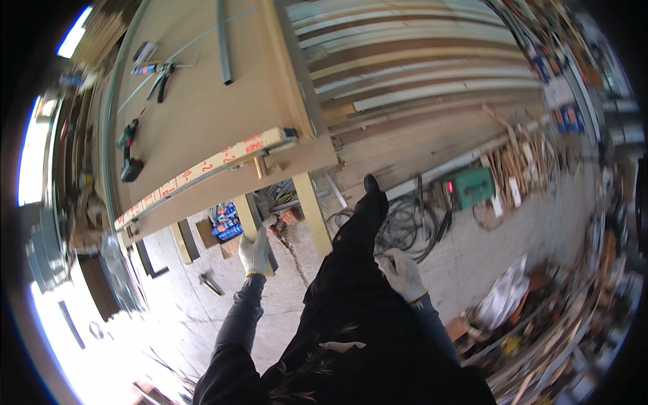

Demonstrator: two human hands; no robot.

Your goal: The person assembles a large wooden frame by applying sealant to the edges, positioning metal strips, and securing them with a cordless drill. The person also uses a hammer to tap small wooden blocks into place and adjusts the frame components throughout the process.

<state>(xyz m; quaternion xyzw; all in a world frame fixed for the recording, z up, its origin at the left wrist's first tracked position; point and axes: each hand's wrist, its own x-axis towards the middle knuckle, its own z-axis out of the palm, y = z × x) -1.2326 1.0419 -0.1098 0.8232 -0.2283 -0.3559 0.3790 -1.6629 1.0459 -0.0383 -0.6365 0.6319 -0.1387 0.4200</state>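
Note:
My left hand (254, 254), in a white knit glove, grips a pale timber piece (246, 215) with a dark side, which extends from under the panel's near edge. My right hand (403, 276), gloved alike, is beside my dark-clothed leg with its fingers curled. Whether anything sits in those fingers is too unclear to tell. Before me lies a large brown panel (202, 111). Along its near edge runs a wooden strip with red printing (202, 171). A copper-coloured cylinder (260, 167) shows beside this strip. A second pale timber (311, 215) stands to the right of the first.
On the panel lie a cordless drill (130, 152), a caulking gun (161, 76) and a metal tube (224, 45). Long boards (415, 61) are stacked at right. Coiled cables (410, 228) lie by a green machine (472, 188). A hammer (211, 284) rests on the floor.

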